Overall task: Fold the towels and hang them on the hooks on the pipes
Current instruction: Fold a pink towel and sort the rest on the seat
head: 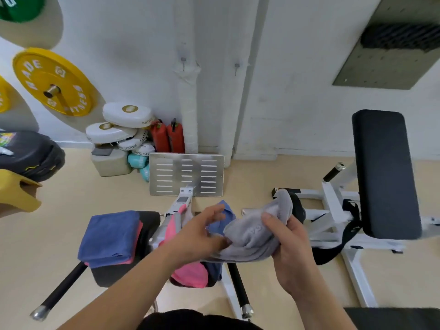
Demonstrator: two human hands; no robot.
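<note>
Right hand [292,246] fingers curled round soft limp grey fleece towel [252,234]; left hand [202,232] seemingly pinching edge beside right thumb; light, take corners.

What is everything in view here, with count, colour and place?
grey towel: one, grey, held in both hands
folded towels: two, blue on pink, stacked on the black pad at left
loose towels: count unclear, pink and blue, under and behind the hands
hooks: two, metal, one on each pipe
pipes: two, white, on the far wall
weight plates: two, yellow, left wall, one cut off by the edge
footplate: one, silver, by the wall
bench pad: one, black, right
left hand: at the grey towel's left edge, grip unclear
right hand: fingers curled round the grey towel
</note>
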